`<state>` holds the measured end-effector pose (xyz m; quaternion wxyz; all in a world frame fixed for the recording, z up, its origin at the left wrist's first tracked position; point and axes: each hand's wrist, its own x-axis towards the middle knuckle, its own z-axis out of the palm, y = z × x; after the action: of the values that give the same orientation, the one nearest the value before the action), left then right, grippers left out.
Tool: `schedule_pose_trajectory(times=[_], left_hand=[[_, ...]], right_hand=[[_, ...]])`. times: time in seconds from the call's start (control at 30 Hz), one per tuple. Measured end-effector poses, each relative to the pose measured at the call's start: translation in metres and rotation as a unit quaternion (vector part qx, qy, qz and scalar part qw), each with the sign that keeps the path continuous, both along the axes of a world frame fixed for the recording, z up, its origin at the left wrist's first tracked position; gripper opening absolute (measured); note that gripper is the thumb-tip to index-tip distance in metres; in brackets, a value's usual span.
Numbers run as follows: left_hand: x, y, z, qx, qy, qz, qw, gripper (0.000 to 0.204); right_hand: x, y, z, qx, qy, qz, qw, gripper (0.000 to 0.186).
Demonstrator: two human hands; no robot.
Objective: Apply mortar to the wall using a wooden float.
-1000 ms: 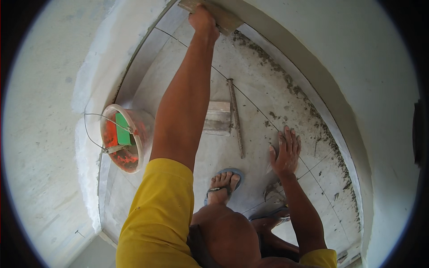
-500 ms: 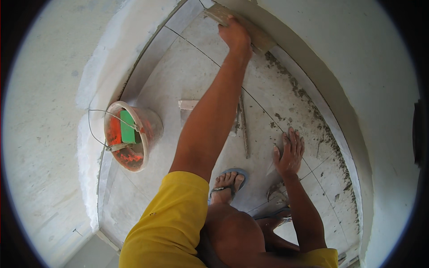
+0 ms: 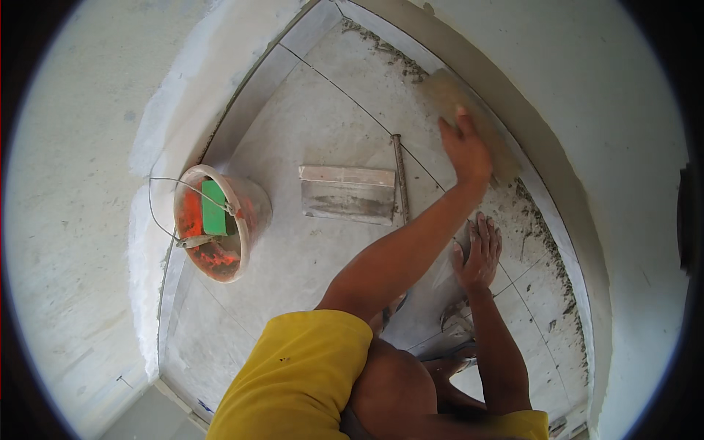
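My left hand [image 3: 467, 152] reaches far across the floor to the foot of the right wall, closed on a flat, brownish rectangular float [image 3: 458, 92]. Motion blurs the float, and its grip is hidden under the hand. It lies along the wall's base, over a strip of crumbly grey mortar [image 3: 539, 209]. Nearer to me, my right hand [image 3: 478, 253] rests palm down on the tiles with its fingers stretched out. Between the left forearm and the bucket lies a wide scraper blade [image 3: 348, 196] with a pale edge strip. Next to it is a thin rod-like tool [image 3: 400, 172].
A dirty bucket [image 3: 257, 209] with a wire handle stands by the left wall, holding a green block [image 3: 213, 207] and a small tool. Pale skirting tiles [image 3: 238, 110] line the walls. My foot and knee [image 3: 400, 378] are below, beside a dark object [image 3: 453, 312] on the floor.
My left hand has swept the float from the far corner toward me and right, along the wall. Mortar crumbs now show in the corner and the scraper blade is uncovered. My right hand stays put.
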<state>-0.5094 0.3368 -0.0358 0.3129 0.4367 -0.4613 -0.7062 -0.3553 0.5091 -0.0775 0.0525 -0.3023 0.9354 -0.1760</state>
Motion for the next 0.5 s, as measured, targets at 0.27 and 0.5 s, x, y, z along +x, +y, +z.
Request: schedule_pose_trajectory(times=[0.27, 0.5], left_hand=[[-0.037, -0.161, -0.025, 0.019, 0.003, 0.046, 0.999, 0.05], [-0.064, -0.217, -0.017, 0.038, 0.043, 0.065, 0.996, 0.048]], right_hand=[[-0.001, -0.002, 0.004, 0.019, -0.004, -0.002, 1.0, 0.048], [-0.001, -0.001, 0.003, 0.008, -0.002, 0.002, 1.0, 0.048]])
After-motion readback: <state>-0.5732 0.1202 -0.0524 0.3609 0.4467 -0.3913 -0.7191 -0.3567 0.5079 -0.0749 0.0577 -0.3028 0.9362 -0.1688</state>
